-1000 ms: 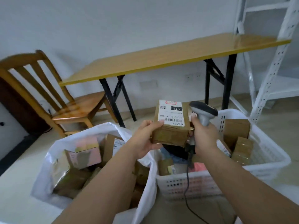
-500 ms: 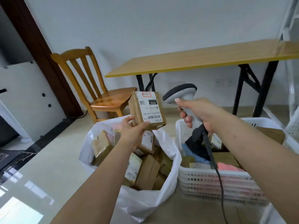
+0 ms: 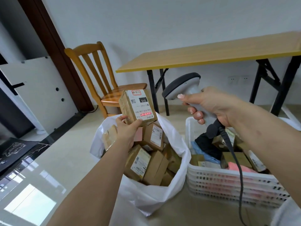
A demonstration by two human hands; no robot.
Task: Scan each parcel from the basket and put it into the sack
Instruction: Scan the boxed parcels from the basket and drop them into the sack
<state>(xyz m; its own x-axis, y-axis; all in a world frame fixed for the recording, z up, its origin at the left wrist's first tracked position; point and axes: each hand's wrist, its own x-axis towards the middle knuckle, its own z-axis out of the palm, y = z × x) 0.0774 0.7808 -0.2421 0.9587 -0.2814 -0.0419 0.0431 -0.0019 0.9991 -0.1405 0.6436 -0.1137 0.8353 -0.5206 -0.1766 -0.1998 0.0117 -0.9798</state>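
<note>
I'm scanning: my left hand (image 3: 128, 132) is gripping the parcel (image 3: 137, 106) above the sack (image 3: 164, 190), my right hand (image 3: 210, 106) clenching the scanner (image 3: 182, 85). Next, I'd be dropping it in.

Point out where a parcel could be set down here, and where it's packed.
Free: tabletop, chair seat, floor left of the sack. Crowded: the sack's mouth, piled with boxes, and the basket, full under the scanner cable.
</note>
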